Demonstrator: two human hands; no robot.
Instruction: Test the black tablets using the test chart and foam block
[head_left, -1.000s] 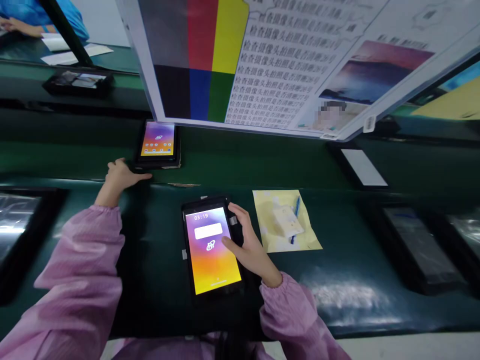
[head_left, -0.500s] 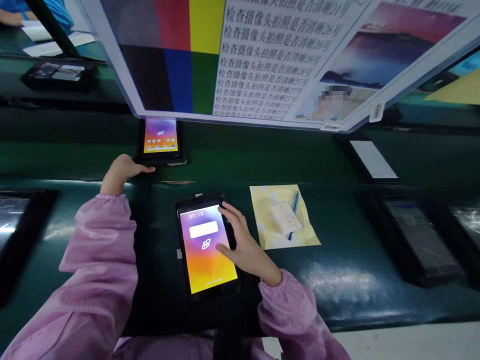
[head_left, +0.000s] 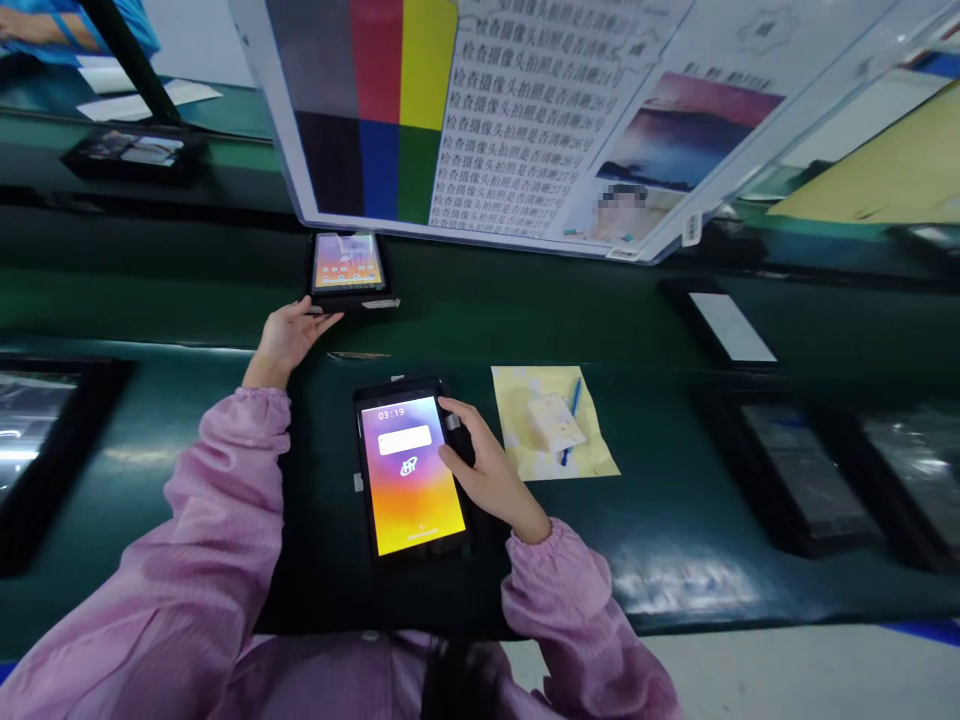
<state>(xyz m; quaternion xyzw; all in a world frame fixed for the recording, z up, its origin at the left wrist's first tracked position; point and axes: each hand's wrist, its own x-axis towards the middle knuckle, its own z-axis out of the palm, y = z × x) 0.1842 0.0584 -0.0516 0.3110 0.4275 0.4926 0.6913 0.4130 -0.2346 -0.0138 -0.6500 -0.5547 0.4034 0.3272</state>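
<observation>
A lit tablet (head_left: 411, 490) showing 03:19 lies in a black tray in front of me. My right hand (head_left: 484, 465) is at its right edge, forefinger by the top corner and thumb apart from it over the screen's edge. Those fingers are spread and hold nothing. Farther off, a second lit tablet (head_left: 349, 262) with a home screen sits in another black tray (head_left: 352, 302). My left hand (head_left: 289, 335) grips that tray's near left corner, its thumb along the front edge and its fingers partly hidden.
A large test chart board (head_left: 517, 150) leans above the far tablet. On the right are a yellow sheet (head_left: 525, 466) with a white block (head_left: 555, 422) and blue pen, a white-screened device (head_left: 731, 327) and dark tablets (head_left: 802, 465). Another person's arm (head_left: 64, 28) shows top left.
My left hand and the far tray have shifted right and slightly away. My right thumb has drawn back from over the screen to its right edge. The view has shifted a little.
</observation>
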